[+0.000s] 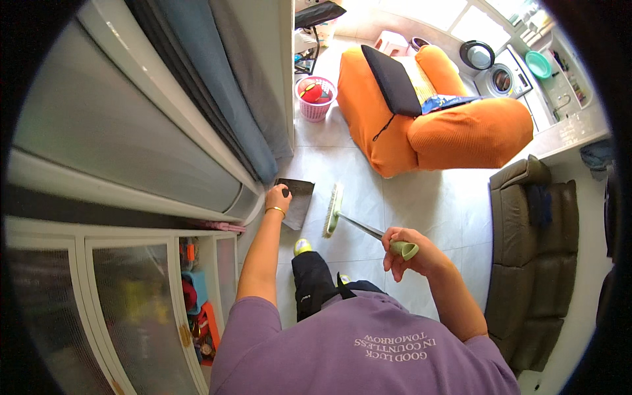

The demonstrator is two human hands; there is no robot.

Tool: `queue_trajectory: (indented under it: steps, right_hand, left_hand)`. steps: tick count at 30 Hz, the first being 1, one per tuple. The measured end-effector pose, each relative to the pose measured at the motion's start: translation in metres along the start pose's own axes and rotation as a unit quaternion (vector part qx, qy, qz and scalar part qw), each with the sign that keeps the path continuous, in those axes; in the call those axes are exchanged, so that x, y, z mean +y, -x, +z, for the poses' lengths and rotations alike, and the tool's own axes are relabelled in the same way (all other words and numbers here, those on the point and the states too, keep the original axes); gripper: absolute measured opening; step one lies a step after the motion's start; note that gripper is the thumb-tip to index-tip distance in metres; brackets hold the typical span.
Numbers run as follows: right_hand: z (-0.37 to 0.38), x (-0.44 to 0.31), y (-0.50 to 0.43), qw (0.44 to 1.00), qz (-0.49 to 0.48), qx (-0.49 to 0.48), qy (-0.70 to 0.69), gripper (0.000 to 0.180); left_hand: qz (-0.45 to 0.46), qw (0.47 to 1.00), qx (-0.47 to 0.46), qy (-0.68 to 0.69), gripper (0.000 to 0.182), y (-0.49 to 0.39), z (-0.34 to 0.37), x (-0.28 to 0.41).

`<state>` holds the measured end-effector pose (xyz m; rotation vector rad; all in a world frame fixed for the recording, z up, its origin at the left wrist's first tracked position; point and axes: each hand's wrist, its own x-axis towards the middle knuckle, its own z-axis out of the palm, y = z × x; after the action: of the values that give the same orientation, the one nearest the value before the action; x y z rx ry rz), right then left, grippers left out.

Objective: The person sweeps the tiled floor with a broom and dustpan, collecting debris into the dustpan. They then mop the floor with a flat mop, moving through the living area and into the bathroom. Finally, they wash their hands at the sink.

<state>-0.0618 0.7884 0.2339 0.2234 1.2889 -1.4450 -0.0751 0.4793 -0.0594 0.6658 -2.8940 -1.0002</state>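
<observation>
My left hand [279,198], with a gold-coloured bangle at the wrist, is closed around the dark handle of a dustpan [298,201]. The dustpan's pan lies just beyond and right of the fist, near the wall's corner. In my right hand [411,253] is the green-ended handle of a floor brush [334,211]; some of its fingers are spread. A metal shaft runs from that hand to the brush head, whose pale bristles face the dustpan. A stretch of floor separates brush head and pan. Whether the bristles touch the floor I cannot tell.
An orange-covered armchair [377,133] stands ahead, a dark cushion on it. Beside it is a pink basket [316,109] holding a red item. A brown leather sofa [513,266] lines the right side. Glass-doored cabinets [133,296] and a tall light-coloured appliance [128,123] are at left.
</observation>
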Motion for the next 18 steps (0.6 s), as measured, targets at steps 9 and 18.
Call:
queue_trajectory:
  steps: [9, 18]
  right_hand:
    - [0.001, -0.066, -0.098, 0.999, 0.007, -0.052, 0.013, 0.044]
    - [0.009, -0.108, -0.246, 0.983, 0.064, -0.173, -0.023, 0.052]
  left_hand:
    - [-0.154, 0.987, -0.049, 0.016, 0.028, -0.058, 0.009, -0.007]
    - [-0.161, 0.986, -0.017, 0.041, 0.057, -0.022, -0.003, -0.049]
